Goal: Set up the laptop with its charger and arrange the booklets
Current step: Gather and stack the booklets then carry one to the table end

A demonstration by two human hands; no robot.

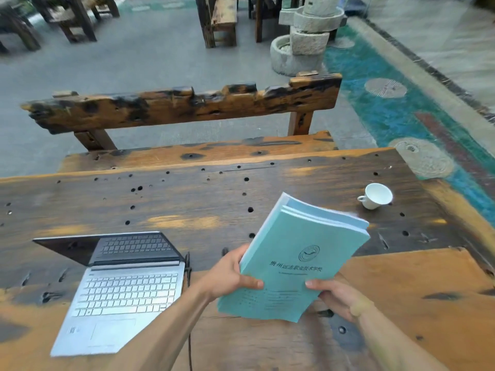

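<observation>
A stack of light blue booklets (300, 253) is held above the wooden table, tilted with its far end raised. My left hand (230, 274) grips its left edge and my right hand (337, 295) grips its lower right corner. A silver laptop (120, 295) lies open at the front left, its dark screen leaning far back. A thin black charger cable (188, 266) runs from the laptop's right side down toward the table's near edge; the charger itself is out of sight.
A white cup (376, 196) lies tipped on the table (187, 199) at the far right. A rough wooden bench (182, 105) stands beyond the table's far edge. Stone millstones (302, 38) and more wooden furniture stand on the floor behind.
</observation>
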